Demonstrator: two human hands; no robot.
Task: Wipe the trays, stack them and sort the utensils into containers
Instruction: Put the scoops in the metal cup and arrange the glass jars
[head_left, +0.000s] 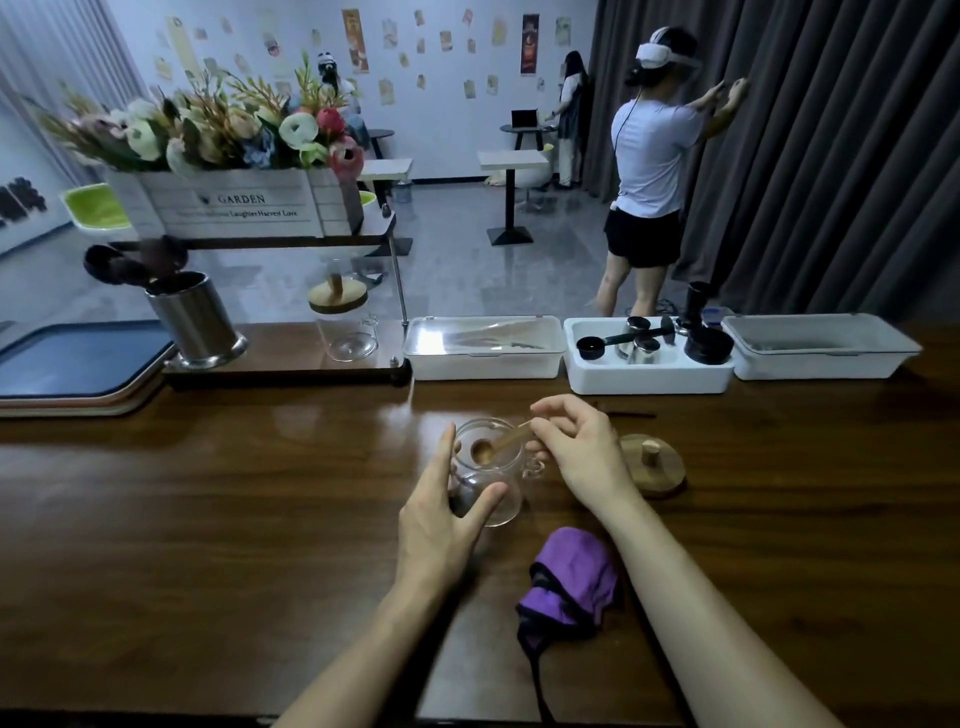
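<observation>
Purple cloth (571, 582) crumpled on table (208, 519), nearest. Left hand (441, 519) wraps upright glass jar (501, 467). Right hand (582, 447) pinches wooden spoon (501, 442), bowl seemingly inside jar mouth. Wooden lid (652, 465) just right. White containers (649, 376) beyond; stacked trays (78, 364) far left.

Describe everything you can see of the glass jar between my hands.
Clear, rounded glass jar with a small loop handle on its right. It stands upright, lid off, on the dark wooden table. The left hand grips its side; the right hand holds a wooden spoon at its mouth. A wooden lid lies beside it.
</observation>
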